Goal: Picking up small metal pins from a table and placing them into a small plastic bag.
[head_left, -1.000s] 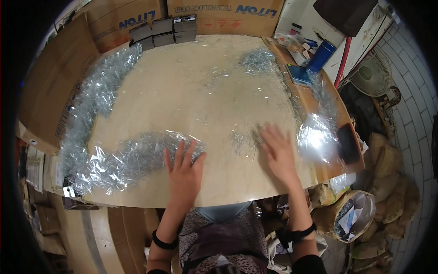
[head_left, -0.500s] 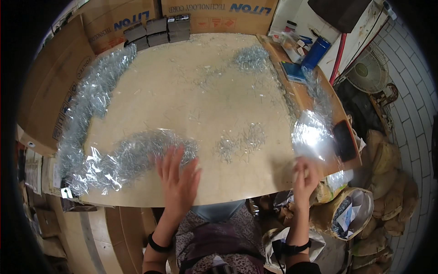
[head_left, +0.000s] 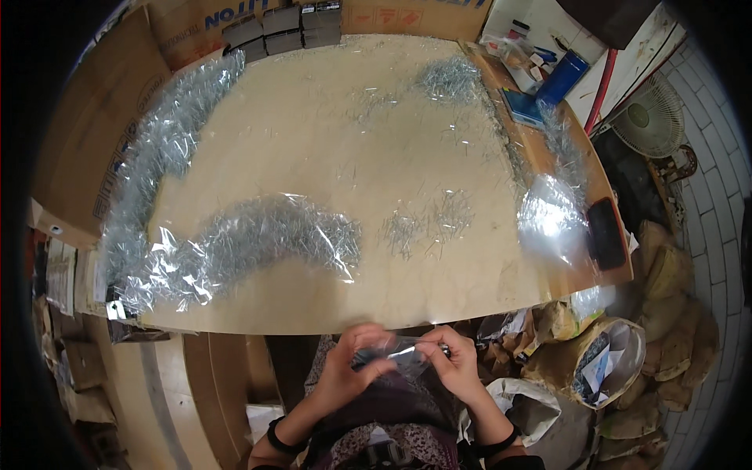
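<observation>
A pale fan (head_left: pixel 648 121) stands at right; brown sacks (head_left: pixel 672 317) lie nearer.

A head-worn fisheye (the left one) looks down over the table (head_left: pixel 329 157).

rear carton (head_left: pixel 184 41): blue lettering (head_left: pixel 229 16) | right-rear carton (head_left: pixel 435 22): red signs (head_left: pixel 398 16) | left carton (head_left: pixel 119 117): dark print (head_left: pixel 116 168)

left fingers (head_left: pixel 361 334) and right fingers (head_left: pixel 457 346) hold clear plastic film (head_left: pixel 404 355) beside the table (head_left: pixel 427 294), where silvery strands (head_left: pixel 254 231) lie.
</observation>
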The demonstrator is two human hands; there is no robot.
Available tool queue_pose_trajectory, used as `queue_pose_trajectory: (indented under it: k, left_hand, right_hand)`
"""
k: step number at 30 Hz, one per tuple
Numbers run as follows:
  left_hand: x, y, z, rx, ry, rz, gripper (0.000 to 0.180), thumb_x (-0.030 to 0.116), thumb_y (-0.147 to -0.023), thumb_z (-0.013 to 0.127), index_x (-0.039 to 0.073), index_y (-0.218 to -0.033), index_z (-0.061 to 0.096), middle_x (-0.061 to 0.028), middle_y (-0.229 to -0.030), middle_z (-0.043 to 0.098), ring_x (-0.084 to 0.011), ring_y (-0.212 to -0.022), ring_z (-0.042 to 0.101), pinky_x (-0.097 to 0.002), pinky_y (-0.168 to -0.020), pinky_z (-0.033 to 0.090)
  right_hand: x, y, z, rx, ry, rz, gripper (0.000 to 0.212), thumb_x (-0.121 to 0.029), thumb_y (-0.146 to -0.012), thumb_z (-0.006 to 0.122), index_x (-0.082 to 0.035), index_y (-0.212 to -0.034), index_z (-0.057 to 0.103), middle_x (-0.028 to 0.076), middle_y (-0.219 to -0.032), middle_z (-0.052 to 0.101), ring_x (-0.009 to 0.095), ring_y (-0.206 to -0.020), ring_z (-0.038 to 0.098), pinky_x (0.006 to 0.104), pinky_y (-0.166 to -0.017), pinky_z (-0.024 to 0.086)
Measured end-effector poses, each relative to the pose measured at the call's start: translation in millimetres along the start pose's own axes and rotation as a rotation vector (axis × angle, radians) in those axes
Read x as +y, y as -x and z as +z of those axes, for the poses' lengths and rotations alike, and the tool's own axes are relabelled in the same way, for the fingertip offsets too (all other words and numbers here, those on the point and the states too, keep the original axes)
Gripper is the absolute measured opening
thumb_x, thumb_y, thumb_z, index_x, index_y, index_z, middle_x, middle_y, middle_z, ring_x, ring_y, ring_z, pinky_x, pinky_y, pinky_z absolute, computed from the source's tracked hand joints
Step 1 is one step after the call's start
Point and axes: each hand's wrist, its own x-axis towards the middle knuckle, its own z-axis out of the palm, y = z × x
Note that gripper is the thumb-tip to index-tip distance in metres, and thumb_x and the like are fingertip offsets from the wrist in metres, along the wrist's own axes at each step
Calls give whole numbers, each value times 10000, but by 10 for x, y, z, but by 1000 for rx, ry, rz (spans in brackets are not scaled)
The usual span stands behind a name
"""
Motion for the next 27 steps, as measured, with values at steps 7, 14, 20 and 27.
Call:
queue_pose_trajectory:
  k: [7, 14, 20, 27]
  left_hand:
    - [3, 81, -189, -240, -512, 198, 199, 14, -847, 632, 19, -1046, 622, -127, -783, 651, -250, -657, 647, -340, -601, 519]
    - [-61, 159, -363, -535, -83, -488, 201, 76, -955, 535, 20, -1147, 512, -40, -703, 596, -111, -621, 567, -241, -569, 443]
    - [-230, 187, -580, -678, -364, -258, 174, 191, -883, 680, 54, -803, 612, -45, -747, 626, -144, -665, 605, -291, -596, 461]
    - [-1046, 436, -635, -381, -933, 62, 271, 317, -847, 676, 51, -860, 624, -134, -819, 667, -327, -734, 663, -414, -625, 524]
  right_hand:
    - [76, 11, 27, -218, 398, -386, 79, -88, -833, 668, -12, -822, 648, 113, -752, 643, 300, -678, 623, 362, -616, 492]
    - [238, 149, 11, -310, -174, 245, 69, -105, -922, 624, -49, -893, 596, -30, -601, 482, 19, -537, 451, 205, -489, 346]
    - [649, 246, -85, -429, 16, 4, 122, -168, -900, 655, -59, -867, 612, 21, -662, 518, 101, -567, 491, 248, -510, 360]
    - [1226, 398, 147, -237, 634, -218, 150, -159, -857, 652, -61, -958, 600, 102, -855, 571, 290, -830, 569, 382, -778, 399]
